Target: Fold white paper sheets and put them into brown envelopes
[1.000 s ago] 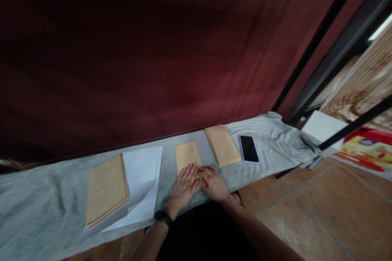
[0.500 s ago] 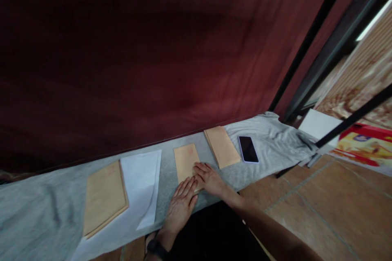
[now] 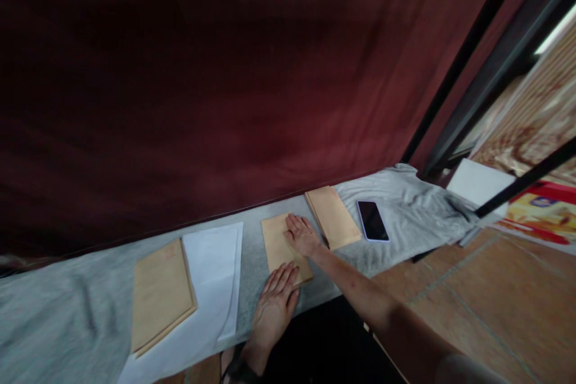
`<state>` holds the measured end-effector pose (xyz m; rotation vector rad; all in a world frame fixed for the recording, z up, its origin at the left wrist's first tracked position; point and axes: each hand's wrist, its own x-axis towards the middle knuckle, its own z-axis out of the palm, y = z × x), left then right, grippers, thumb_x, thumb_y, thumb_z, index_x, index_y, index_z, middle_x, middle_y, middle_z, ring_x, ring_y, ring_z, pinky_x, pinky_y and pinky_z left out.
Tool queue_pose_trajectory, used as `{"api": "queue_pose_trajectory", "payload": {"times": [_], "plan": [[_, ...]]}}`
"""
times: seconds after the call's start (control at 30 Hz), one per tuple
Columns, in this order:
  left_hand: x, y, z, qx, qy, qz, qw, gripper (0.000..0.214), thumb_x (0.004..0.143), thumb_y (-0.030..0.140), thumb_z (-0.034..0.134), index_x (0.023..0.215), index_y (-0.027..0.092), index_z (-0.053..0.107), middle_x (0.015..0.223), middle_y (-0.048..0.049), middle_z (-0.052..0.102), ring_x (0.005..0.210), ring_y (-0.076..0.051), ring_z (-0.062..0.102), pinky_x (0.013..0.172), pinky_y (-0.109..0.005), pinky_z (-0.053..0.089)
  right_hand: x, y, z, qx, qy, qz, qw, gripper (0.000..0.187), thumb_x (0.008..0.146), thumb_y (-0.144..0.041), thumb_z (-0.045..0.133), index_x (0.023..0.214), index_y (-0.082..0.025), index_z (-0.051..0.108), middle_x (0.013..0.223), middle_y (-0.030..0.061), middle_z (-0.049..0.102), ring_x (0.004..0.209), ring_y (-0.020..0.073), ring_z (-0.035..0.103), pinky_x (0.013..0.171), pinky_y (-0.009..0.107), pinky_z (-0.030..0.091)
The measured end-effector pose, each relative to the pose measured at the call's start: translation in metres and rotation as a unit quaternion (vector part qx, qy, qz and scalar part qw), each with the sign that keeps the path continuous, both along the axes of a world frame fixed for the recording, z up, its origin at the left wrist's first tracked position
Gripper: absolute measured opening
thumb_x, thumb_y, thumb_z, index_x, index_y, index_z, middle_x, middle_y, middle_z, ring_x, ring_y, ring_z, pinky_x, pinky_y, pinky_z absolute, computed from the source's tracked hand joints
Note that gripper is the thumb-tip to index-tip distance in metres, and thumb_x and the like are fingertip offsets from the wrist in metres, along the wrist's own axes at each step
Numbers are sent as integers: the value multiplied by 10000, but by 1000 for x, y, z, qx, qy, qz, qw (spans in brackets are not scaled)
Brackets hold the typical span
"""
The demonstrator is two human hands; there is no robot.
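A brown envelope (image 3: 278, 241) lies flat on the grey cloth (image 3: 72, 306) in front of me. My left hand (image 3: 275, 300) rests open with its fingers flat on the envelope's near end. My right hand (image 3: 303, 234) lies open and flat on the envelope's far right part, arm stretched forward. A stack of brown envelopes (image 3: 333, 216) sits just right of my right hand. To the left lie white paper sheets (image 3: 211, 261) and a larger stack of brown envelopes (image 3: 159, 291).
A dark smartphone (image 3: 372, 221) lies on the cloth right of the envelope stack. A dark red wall rises behind the covered surface. Black metal bars (image 3: 454, 72) and a white sheet (image 3: 477, 183) stand at the right. Tiled floor lies below right.
My right hand has slid forward along the envelope toward its far end. My left hand has drawn back to the near end. The view shifted slightly.
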<state>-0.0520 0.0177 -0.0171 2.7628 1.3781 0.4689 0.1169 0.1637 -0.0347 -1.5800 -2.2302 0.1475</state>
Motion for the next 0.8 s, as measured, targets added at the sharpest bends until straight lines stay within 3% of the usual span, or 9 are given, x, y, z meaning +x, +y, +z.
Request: {"api": "queue_pose_trajectory", "payload": {"times": [0.13,0.37,0.57,0.8], "plan": [[-1,1,-1,4,-7,-1,1000,511,997,319,441,1503,253,404,1536,-35,474,1422,-215,437,1143,-461,445,0,-15,-3,6,-7,-6,1000,522,1028,-352,408,1504,-136,415,1558,125,408,1454,248,367,1216,459,229],[-1,3,-5,13,-18,3,1000,494,1004,359,429,1487,254,436,1503,-39,513,1391,-217,478,1128,-455,467,17,-75,-11,33,-12,39,999,528,1022,-331,429,1517,-146,407,1554,109,419,1435,224,403,1203,419,300],[-3,5,-6,15,-25,-1,1000,452,1000,366,443,1432,250,513,1472,-36,549,1375,-213,498,1126,-456,474,30,-115,-4,55,1,55,997,478,1029,-290,433,1485,-148,461,1519,112,471,1403,203,450,1190,405,336],[-4,0,-9,45,-52,9,998,408,1002,356,432,1359,236,589,1397,-55,622,1309,-216,568,1079,-440,522,39,-143,2,58,21,67,996,469,1004,-303,513,1455,-172,502,1486,110,516,1374,213,488,1171,427,373]]}}
